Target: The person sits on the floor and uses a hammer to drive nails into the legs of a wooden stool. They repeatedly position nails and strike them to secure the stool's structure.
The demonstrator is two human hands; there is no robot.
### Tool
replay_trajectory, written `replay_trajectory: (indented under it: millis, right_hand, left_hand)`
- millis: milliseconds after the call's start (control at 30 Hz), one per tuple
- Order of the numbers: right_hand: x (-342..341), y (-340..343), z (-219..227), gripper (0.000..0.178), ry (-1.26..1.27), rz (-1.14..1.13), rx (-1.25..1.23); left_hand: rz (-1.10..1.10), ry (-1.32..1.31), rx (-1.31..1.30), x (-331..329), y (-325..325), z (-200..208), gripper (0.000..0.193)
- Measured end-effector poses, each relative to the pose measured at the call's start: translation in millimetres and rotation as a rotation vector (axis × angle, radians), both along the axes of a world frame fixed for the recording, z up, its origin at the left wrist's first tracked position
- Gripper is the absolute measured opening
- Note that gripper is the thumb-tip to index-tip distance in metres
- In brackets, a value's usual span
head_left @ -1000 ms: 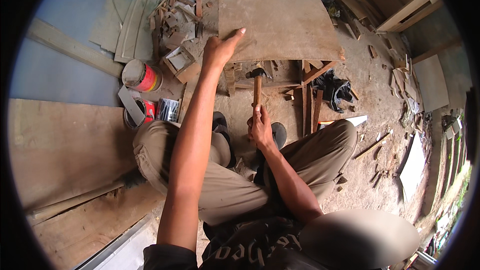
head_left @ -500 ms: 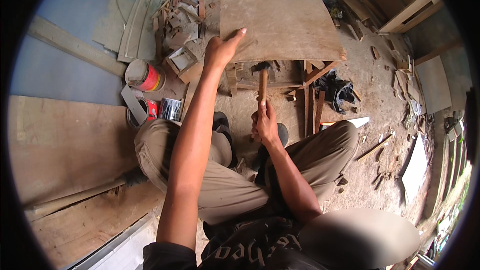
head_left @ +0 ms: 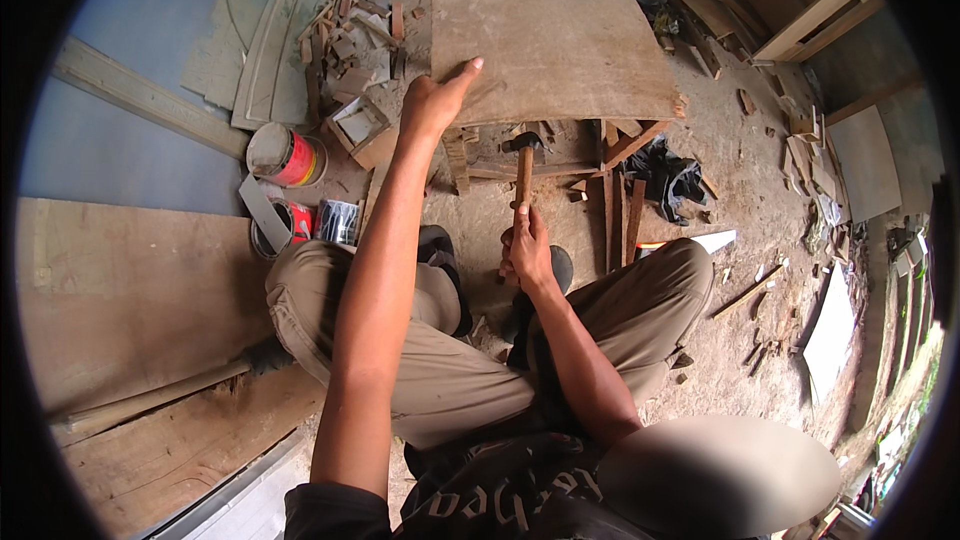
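Observation:
My right hand [head_left: 527, 248] is wrapped around the wooden handle of a hammer [head_left: 525, 172]. Its dark head points away from me, just below the near edge of a plywood panel [head_left: 550, 35]. That panel lies flat on top of a wooden frame [head_left: 625, 148]. At the panel's near left corner, my left hand [head_left: 438, 100] grips the edge, thumb stretched over the top face and the other fingers mostly hidden.
Paint cans [head_left: 285, 155] stand to my left, beside a pile of wood offcuts [head_left: 350, 60]. A black plastic bag [head_left: 668, 178] lies right of the frame. Scraps litter the floor at right, with a white sheet [head_left: 830, 335]. Boards [head_left: 140, 300] lie at left.
The hammer head has come slightly lower, toward me, and shows more clearly below the panel edge. My left hand keeps its place on the corner; the whole view has shifted a little.

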State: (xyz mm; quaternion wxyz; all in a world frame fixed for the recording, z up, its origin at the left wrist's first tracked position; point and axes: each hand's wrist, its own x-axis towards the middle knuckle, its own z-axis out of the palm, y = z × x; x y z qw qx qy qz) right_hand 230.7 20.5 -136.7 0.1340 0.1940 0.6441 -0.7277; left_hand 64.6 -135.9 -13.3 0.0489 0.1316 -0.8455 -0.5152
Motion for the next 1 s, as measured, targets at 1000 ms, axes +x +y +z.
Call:
replay_trajectory:
  millis: [1000]
  right_hand:
    - [1,-10,2,0.043,0.034,-0.019,0.034]
  left_hand:
    - [0.001,-0.026,0.05,2,0,2,0.066]
